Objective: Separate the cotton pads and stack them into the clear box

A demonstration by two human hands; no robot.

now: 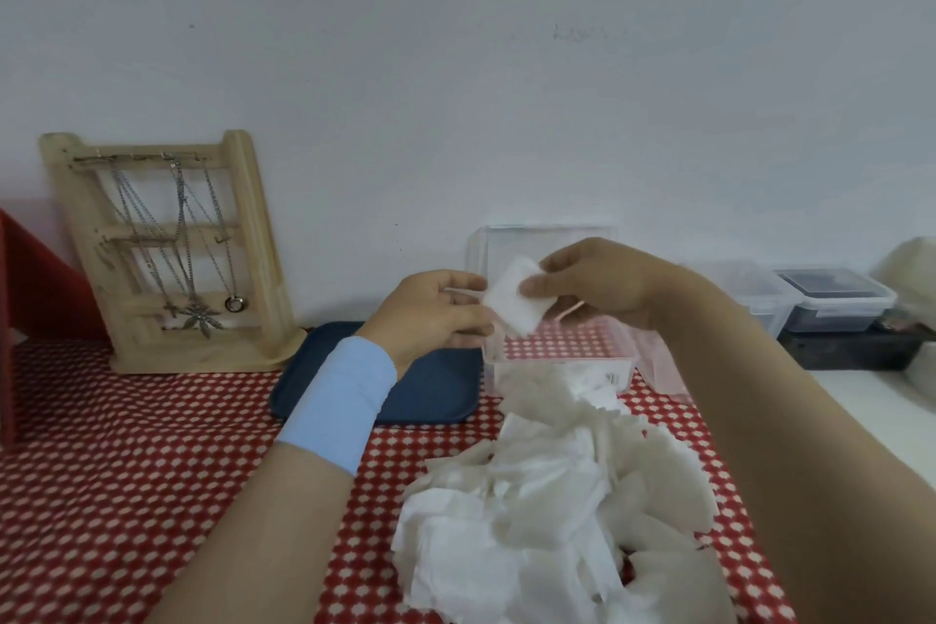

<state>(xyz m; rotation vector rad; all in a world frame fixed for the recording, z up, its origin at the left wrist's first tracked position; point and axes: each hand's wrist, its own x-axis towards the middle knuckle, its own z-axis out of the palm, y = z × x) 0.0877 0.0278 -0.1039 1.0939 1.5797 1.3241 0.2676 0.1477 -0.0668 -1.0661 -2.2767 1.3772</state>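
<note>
A square white cotton pad hangs in the air above the clear box. My right hand pinches its upper right corner between thumb and fingers. My left hand, with a light blue wristband, holds the pad's left edge with curled fingers. The box stands on the red-and-white cloth with its hinged lid raised behind my hands. A big loose heap of white cotton pads spreads from the box's front wall toward me.
A dark blue tray lies left of the box. A wooden jewellery stand with necklaces leans at the back left, beside a red object. Lidded plastic containers sit at the back right against the white wall.
</note>
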